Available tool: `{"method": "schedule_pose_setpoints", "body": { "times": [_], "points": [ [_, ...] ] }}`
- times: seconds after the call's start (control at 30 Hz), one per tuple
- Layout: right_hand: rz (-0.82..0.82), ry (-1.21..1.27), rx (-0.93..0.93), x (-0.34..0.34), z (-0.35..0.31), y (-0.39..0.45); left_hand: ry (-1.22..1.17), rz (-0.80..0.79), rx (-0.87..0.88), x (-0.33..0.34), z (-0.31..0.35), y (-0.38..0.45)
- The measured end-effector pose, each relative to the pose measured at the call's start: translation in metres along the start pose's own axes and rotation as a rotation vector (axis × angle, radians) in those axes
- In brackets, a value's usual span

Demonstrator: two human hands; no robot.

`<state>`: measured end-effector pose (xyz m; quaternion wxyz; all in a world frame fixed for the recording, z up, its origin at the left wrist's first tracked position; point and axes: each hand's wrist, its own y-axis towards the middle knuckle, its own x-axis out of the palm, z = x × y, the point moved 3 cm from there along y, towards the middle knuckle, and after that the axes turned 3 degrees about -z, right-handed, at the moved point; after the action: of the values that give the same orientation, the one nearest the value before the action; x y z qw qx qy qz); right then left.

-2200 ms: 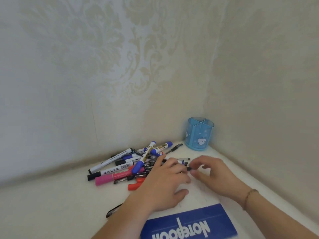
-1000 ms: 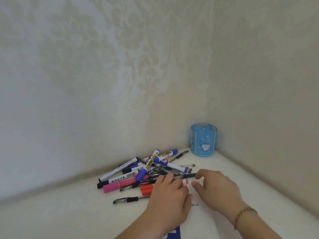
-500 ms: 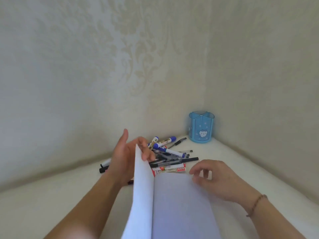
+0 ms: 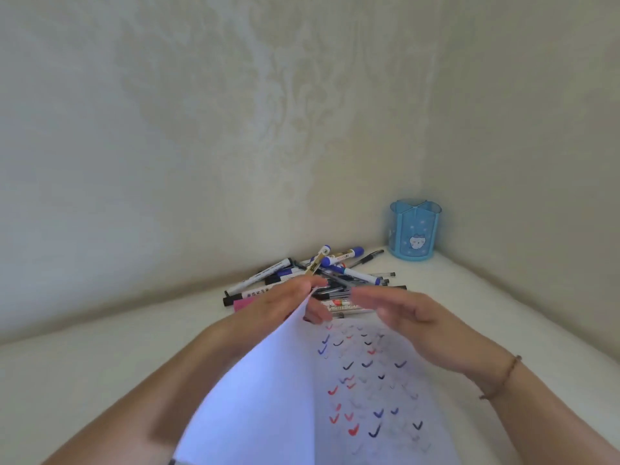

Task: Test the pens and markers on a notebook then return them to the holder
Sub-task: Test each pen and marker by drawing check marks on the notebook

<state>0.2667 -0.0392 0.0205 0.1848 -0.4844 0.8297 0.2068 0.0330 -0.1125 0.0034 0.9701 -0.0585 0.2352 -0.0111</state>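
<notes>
Near corner, on white surface: notebook [image 4: 375, 391] lying open, right page covered in red, blue and black ticks.
Left hand [image 4: 285, 303]: pinching a raised page [image 4: 268, 380] at its top corner.
Right hand [image 4: 412, 323]: fingers loose, hovering over marked page, gripping nothing.
Pens and markers [image 4: 322, 280]: heaped just beyond the hands.
Holder [image 4: 414, 231]: upright in corner, seemingly empty.
Handling: page light, floppy, easily creased; best taken by corner. Pens light, smooth, prone to roll; take mid-barrel.
Change: half a second ago a blank page showed; now the ticked one.
</notes>
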Motion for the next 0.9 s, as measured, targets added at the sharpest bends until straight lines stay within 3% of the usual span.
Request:
{"method": "schedule_pose_setpoints", "body": {
  "times": [0.07, 0.13, 0.2, 0.27, 0.33, 0.37, 0.43, 0.47, 0.5, 0.57, 0.6, 0.67, 0.73, 0.83, 0.9],
  "points": [
    [0.109, -0.515, 0.198, -0.011, 0.015, 0.000, -0.001, 0.021, 0.111, -0.006, 0.004, -0.011],
    [0.036, -0.719, 0.246, -0.007, 0.019, 0.002, -0.046, -0.011, 0.182, -0.018, -0.004, -0.024],
    [-0.056, -0.444, 0.186, 0.006, 0.006, 0.003, 0.004, 0.018, 0.218, -0.028, -0.015, -0.029],
    [-0.278, -0.010, 0.044, 0.026, -0.009, 0.004, 0.108, 0.081, 0.266, -0.030, -0.015, -0.031],
    [-0.389, 0.399, -0.117, 0.037, -0.016, 0.007, -0.014, 0.076, 0.337, -0.027, -0.004, -0.033],
    [-0.347, 0.580, -0.175, 0.036, -0.017, 0.009, -0.154, 0.028, 0.330, -0.024, 0.004, -0.033],
    [-0.106, 0.779, -0.153, 0.030, -0.015, 0.013, -0.302, -0.070, 0.253, -0.021, 0.017, -0.035],
    [0.081, 0.686, -0.091, 0.022, -0.010, 0.012, -0.245, -0.108, 0.220, -0.021, 0.022, -0.037],
    [0.246, 0.384, 0.005, 0.014, -0.006, 0.010, -0.093, -0.137, 0.195, -0.021, 0.028, -0.039],
    [0.262, -0.369, 0.221, 0.005, 0.000, 0.005, 0.396, -0.102, 0.170, -0.029, 0.026, -0.040],
    [0.200, -0.561, 0.301, 0.002, 0.004, 0.004, 0.650, -0.084, 0.132, -0.033, 0.024, -0.040],
    [0.088, -0.584, 0.411, 0.000, 0.006, -0.001, 1.063, -0.091, 0.045, -0.036, 0.019, -0.041],
    [-0.023, -0.615, 0.437, 0.004, 0.005, -0.001, 1.359, -0.082, 0.185, -0.025, 0.020, -0.043],
    [-0.046, -0.679, 0.457, 0.007, 0.008, 0.002, 1.309, -0.038, 0.587, 0.004, 0.027, -0.041],
    [-0.015, -0.698, 0.519, -0.002, 0.013, 0.002, 1.231, -0.025, 0.687, 0.024, 0.028, -0.035]
  ]
}}
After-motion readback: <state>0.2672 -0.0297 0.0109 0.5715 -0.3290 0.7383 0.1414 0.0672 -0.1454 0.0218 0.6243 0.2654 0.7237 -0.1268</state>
